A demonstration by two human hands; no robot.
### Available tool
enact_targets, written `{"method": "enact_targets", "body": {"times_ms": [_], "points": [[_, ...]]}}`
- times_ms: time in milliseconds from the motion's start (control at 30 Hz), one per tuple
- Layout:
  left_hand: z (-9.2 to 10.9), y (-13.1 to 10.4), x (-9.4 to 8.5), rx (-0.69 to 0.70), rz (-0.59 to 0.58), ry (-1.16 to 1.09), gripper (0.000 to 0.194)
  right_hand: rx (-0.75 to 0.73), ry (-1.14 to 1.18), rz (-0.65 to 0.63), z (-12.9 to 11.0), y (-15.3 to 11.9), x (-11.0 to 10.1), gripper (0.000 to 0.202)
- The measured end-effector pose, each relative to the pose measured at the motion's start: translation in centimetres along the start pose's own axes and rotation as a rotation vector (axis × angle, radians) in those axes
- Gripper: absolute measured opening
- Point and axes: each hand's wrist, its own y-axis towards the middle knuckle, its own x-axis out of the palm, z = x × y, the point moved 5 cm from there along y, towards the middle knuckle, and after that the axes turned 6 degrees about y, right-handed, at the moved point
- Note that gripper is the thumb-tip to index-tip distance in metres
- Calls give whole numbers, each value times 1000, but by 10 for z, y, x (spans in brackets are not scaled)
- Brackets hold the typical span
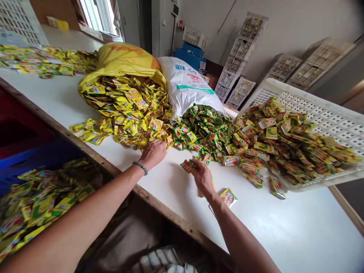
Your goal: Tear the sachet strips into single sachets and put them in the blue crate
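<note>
My left hand (155, 153), with a dark beaded bracelet (140, 167) at its wrist, is at the front edge of a heap of small yellow packets (127, 127). Its fingers curl in against the heap, and their tips are hidden. Closed around some small green packets (187, 165), my right hand (203, 177) is just above the white tabletop, in front of a pile of green packets (203, 129). A small yellow-green box (228, 197) lies on the table by my right wrist, and another is partly hidden behind that hand.
A yellow sack (127, 57) and a white sack (184, 81) spill packets onto the table (307, 227). At right a tilted white crate (318, 113) pours out small boxes (298, 151). Filled boxes lie in a blue crate (42, 167) below left. Stacked crates (239, 53) line the wall.
</note>
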Motion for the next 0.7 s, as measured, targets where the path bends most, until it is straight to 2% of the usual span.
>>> {"method": "enact_targets", "body": {"times_ms": [67,133,300,433,533,633,700], "points": [[1,-12,-2,-112,38,-128,24,114,267,69,8,0,-5,40],[2,-25,2,-255,70,-367,26,172,412,109,13,-1,-8,47],[6,-48,20,-476,86,-945,37,211,394,137,15,-9,-18,43],[18,-52,19,-567,119,-1277,44,197,541,95,1,-16,-21,39],[30,-52,14,-570,108,-1372,44,190,603,-4,-11,-18,-18,42],[38,-54,8,-560,126,-1346,42,175,446,-61,-19,-21,-17,39],[45,-56,4,-505,77,-1305,40,175,335,-108,-22,-26,-16,37]]}}
